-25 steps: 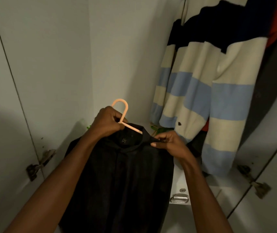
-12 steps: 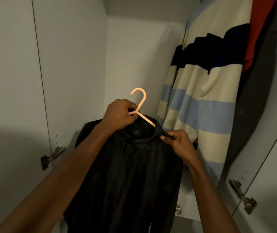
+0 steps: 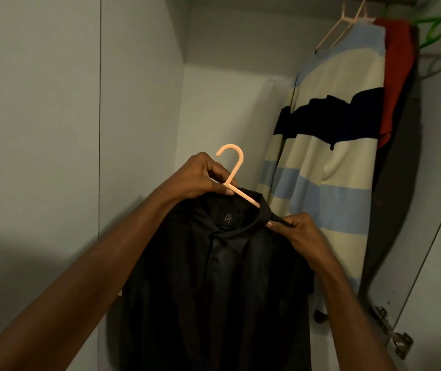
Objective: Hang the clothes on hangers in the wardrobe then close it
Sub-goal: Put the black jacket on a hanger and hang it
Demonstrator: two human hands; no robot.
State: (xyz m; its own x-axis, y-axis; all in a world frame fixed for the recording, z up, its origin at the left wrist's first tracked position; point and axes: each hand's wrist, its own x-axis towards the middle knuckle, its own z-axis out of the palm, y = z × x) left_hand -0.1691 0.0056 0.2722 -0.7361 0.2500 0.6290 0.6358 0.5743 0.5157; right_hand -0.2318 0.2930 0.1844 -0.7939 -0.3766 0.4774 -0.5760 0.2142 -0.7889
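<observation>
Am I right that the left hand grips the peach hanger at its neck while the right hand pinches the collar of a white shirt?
Not quite: the shirt is black, not white, as the head view shows. The rest holds: the left hand grips the peach hanger at its neck, and the right hand pinches the collar.

striped sweater [image 3: 329,183] hanging just right of the grip | red garment [image 3: 398,76] behind it, up-right | green hangers [image 3: 432,28] top right | metal hinge [image 3: 390,333] low right
</observation>
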